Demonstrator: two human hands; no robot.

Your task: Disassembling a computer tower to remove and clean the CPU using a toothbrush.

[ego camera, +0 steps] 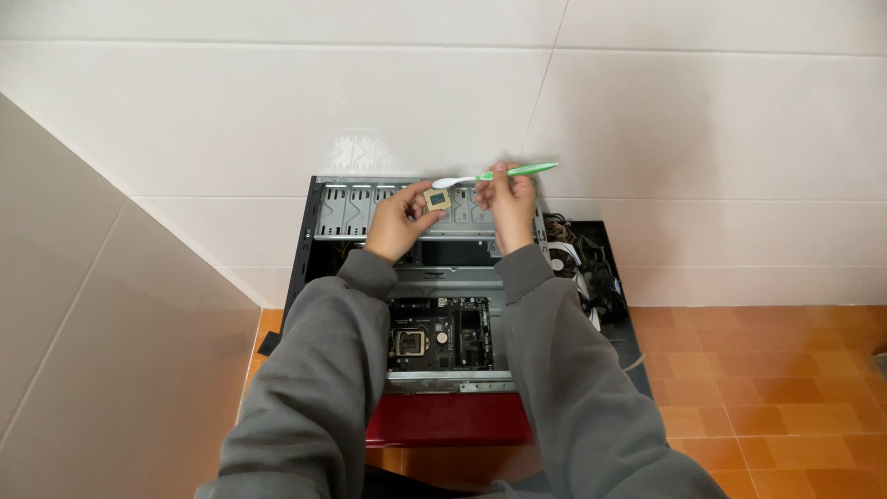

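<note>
A: As both grey-sleeved arms reach forward over the case, what does each hand hold?

B: Left hand (pixel 399 220): fingers pinched on a small square processor chip with a gold-coloured rim and a dark centre (pixel 438 199), gripped at its left edge, flat face turned toward the camera. Right hand (pixel 507 205): fingers clenched round the shaft of a toothbrush with a green plastic handle and a white head (pixel 494 174).

A: Orientation of the brush?

B: Nearly level, handle end pointing right and a little up, white head pointing left. The head sits just above the chip's top edge. Whether bristles touch the chip, I cannot tell.

A: Location of the chip relative to the rest?

B: Held in the air between the two hands, above the far end of an open black and bare-metal computer case (pixel 325 217) lying on its side against the white tiled wall (pixel 231 102).

A: Contents of the case?

B: A dark green-black motherboard (pixel 440 334) lies flat in the near part, between the two forearms. Its square metal-framed processor socket (pixel 410 344) is at the left of the board. A bundle of black and coloured cables (pixel 580 259) spills out at the right side of the case, with a perforated metal drive bay (pixel 356 211) at the far end.

A: Surroundings?

B: A red panel (pixel 448 420) runs along the near edge of the case. The floor is orange-brown square tile (pixel 776 397).
</note>
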